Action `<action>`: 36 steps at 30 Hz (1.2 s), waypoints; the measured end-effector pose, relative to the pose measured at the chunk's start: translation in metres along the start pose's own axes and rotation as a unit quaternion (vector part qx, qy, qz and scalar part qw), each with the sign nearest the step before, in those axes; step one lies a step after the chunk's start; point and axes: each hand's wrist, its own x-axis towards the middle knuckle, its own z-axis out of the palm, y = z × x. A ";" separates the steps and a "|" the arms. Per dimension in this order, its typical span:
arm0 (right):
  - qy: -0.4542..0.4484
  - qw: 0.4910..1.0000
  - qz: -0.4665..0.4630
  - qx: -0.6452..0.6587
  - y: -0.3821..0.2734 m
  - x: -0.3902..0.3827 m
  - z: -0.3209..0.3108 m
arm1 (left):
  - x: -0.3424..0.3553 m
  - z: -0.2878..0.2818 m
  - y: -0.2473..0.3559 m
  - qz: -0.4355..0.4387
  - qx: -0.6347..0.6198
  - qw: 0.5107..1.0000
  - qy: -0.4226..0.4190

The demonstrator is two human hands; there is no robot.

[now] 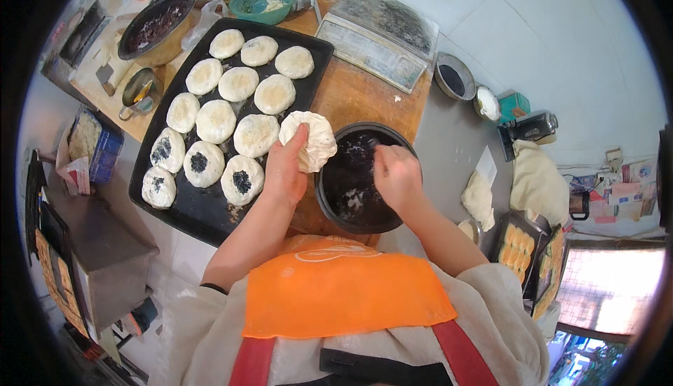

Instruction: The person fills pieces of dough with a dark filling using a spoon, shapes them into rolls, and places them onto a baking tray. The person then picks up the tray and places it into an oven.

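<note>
My left hand [284, 176] grips a pale, wrinkled round of dough [313, 142] between thumb and fingers, just left of a black round pan [350, 219]. Dark filling with lighter bits lies inside that pan. Over its right side is my right hand [399, 177], fingers bent and pressed together; whatever they pinch is hidden. To the left, a large black baking tray [210, 212] carries several flat dough rounds [216, 121]. Those in the far rows have a light tan topping, while several near ones bear patches of black seeds [199, 162].
Beyond the pan stands a dusty scale [378, 39]. A bowl of dark filling [158, 29], a green bowl [263, 2] and a metal cup [141, 92] surround the tray's far left. Along the right wall are a bowl of black seeds [454, 78] and a tray of baked buns [517, 249].
</note>
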 end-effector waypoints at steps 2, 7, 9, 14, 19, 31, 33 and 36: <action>0.002 0.999 -0.027 -0.047 0.009 -0.003 0.007 | -0.001 0.006 -0.010 0.020 0.017 1.000 0.011; -0.009 0.999 0.024 0.043 0.019 -0.007 0.035 | -0.005 0.010 -0.040 0.141 0.138 0.977 0.078; 0.010 0.994 0.044 0.098 0.020 -0.012 0.043 | -0.008 0.010 -0.043 0.170 0.191 0.964 0.074; -0.023 0.994 0.014 0.103 0.016 -0.017 0.053 | -0.011 0.012 -0.050 0.220 0.266 0.937 0.057; -0.082 0.988 0.007 0.131 0.004 -0.026 0.061 | -0.012 0.013 -0.052 0.223 0.257 0.939 0.053; -0.270 0.732 0.388 0.491 0.002 -0.055 -0.021 | -0.011 0.018 -0.026 0.068 0.160 0.985 -0.009; -0.220 0.705 0.397 0.545 0.011 -0.058 -0.038 | -0.020 0.020 -0.008 -0.011 0.148 0.989 -0.020; -0.117 0.733 0.385 0.549 0.007 -0.057 -0.056 | -0.037 0.023 -0.004 -0.075 0.188 0.979 0.010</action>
